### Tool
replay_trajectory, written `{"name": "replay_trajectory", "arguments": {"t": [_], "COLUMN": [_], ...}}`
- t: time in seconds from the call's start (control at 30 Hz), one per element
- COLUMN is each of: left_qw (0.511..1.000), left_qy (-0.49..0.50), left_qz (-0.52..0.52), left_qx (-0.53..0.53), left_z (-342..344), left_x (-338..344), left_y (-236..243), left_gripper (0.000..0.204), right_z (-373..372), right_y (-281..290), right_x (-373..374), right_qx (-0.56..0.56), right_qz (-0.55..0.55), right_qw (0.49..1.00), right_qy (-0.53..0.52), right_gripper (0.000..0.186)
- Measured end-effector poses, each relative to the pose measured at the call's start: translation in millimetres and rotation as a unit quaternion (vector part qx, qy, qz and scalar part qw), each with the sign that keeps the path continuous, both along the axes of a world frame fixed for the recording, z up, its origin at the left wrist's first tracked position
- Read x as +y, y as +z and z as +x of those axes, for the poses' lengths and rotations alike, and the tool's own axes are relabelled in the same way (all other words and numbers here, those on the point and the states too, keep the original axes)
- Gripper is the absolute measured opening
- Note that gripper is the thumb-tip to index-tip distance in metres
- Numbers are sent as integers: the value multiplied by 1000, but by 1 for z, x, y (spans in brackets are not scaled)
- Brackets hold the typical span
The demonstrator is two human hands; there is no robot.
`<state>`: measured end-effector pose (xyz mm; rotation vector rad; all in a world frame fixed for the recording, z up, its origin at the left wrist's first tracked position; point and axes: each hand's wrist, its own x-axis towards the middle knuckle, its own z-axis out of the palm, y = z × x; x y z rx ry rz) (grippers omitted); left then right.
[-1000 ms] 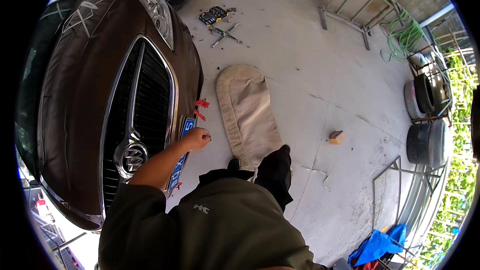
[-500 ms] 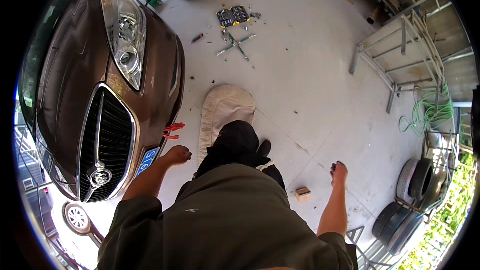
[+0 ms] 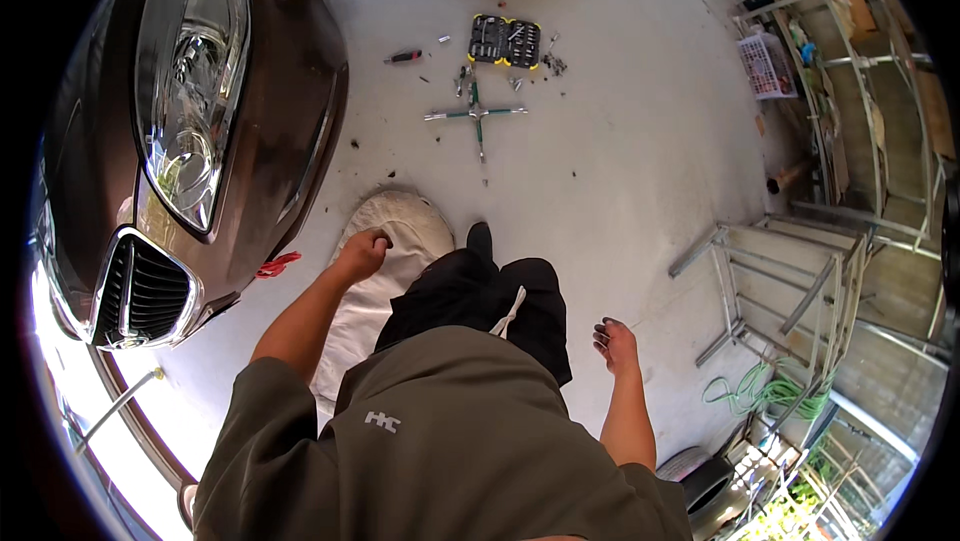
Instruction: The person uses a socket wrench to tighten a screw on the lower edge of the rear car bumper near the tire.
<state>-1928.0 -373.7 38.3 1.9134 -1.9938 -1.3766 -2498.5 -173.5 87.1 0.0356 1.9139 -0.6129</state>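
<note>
I stand on a pale cloth mat [image 3: 400, 226] laid on the concrete floor beside the front corner of a brown car [image 3: 250, 131]. My left hand [image 3: 362, 253] hangs over the mat with its fingers curled in, and nothing shows in it. My right hand [image 3: 614, 343] hangs at my right side with the fingers loosely apart and empty. A red tool [image 3: 278, 265] lies on the floor under the car's bumper, left of my left hand. My dark trousers and shoe [image 3: 480, 237] cover part of the mat.
Ahead on the floor lie a cross-shaped wheel wrench [image 3: 476, 114], an open socket set case [image 3: 505, 40], a red-handled screwdriver [image 3: 404, 57] and scattered small parts. Metal frames [image 3: 790, 281] and a green hose [image 3: 760, 391] stand at the right, with tyres [image 3: 705, 481] behind.
My view has swung from the car's grille toward its headlight corner and the tools. My left hand came off the bumper to hang over the mat; my right hand dropped to my side.
</note>
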Motion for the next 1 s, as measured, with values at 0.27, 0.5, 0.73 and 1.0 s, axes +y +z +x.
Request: {"name": "replay_trajectory", "arguments": {"t": [0.27, 0.5, 0.73, 1.0], "left_qw": [920, 707, 707, 687], "left_qy": [348, 565, 428, 546], "left_qz": [147, 410, 560, 479], "left_qx": [105, -111, -51, 34], "left_z": [2, -69, -172, -202], "left_x": [32, 132, -20, -181], "left_y": [-18, 26, -4, -105], "left_gripper": [26, 39, 36, 20], "right_z": [-17, 80, 240, 321], "right_y": [-113, -379, -613, -752], "right_x": [-332, -616, -757, -796], "right_qx": [-6, -22, 43, 88], "right_qz": [39, 30, -75, 56], "right_qw": [937, 872, 681, 568], "right_qy": [348, 488, 727, 816], "right_gripper": [34, 27, 38, 51]}}
